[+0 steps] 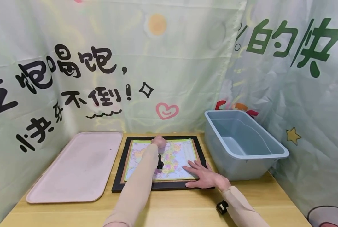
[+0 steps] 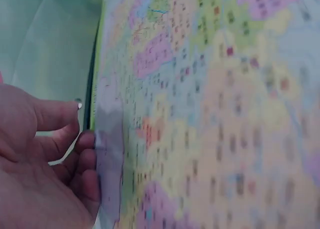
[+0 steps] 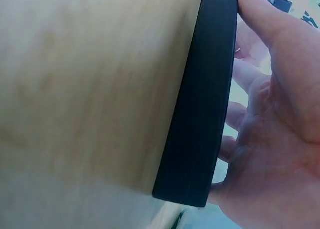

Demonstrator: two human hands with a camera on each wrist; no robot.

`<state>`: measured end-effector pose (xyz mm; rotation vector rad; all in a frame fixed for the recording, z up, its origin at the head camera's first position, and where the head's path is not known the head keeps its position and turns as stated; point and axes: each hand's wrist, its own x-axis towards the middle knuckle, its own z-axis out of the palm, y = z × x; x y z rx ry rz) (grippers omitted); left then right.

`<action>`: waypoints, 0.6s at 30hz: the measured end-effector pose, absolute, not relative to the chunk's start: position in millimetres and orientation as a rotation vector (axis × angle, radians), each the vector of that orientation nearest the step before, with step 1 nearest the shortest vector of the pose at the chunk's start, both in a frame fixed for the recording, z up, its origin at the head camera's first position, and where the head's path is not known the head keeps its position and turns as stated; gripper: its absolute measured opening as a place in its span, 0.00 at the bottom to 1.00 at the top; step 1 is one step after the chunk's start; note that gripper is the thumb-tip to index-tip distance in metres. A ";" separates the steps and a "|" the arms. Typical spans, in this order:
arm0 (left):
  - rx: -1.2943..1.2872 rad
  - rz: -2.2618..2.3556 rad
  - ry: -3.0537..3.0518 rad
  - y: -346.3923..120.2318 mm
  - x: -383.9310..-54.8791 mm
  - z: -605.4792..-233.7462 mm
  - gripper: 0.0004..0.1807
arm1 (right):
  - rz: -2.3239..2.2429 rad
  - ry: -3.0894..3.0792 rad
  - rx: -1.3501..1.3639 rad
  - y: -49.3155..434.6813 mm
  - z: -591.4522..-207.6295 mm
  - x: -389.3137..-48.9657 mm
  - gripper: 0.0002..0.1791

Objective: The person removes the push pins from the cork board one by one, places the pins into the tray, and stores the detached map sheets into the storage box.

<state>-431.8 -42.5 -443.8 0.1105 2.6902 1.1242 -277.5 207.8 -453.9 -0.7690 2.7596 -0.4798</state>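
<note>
A colourful printed map [image 1: 173, 160] with a green border lies on a brown board inside a black frame [image 1: 169, 186] on the table. My left hand [image 1: 159, 142] is at the map's top edge. In the left wrist view, the thumb and forefinger of that hand [image 2: 42, 149] pinch a small shiny tack-like piece [image 2: 79, 104] while the other fingers curl against the edge. With fingers spread, my right hand [image 1: 203, 176] rests over the lower right corner of map and frame. From the right wrist, its thumb and palm [image 3: 280, 114] show beside the frame's side [image 3: 197, 104].
A pale pink tray [image 1: 75, 167] lies to the left of the frame. On the right stands a deep grey-blue plastic tub [image 1: 234, 160]. Printed curtains [image 1: 169, 69] hang behind the wooden table [image 1: 174, 209] and along its sides.
</note>
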 end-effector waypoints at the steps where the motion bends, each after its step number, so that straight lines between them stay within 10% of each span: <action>1: 0.115 1.138 2.674 -43.7 -431.8 -443.4 0.15 | -0.482 2.758 -0.767 207.7 -453.6 -277.8 0.42; 18: 0.368 1.159 2.584 -61.6 -409.6 -438.3 0.26 | -0.468 2.755 -0.775 207.9 -451.5 -277.8 0.43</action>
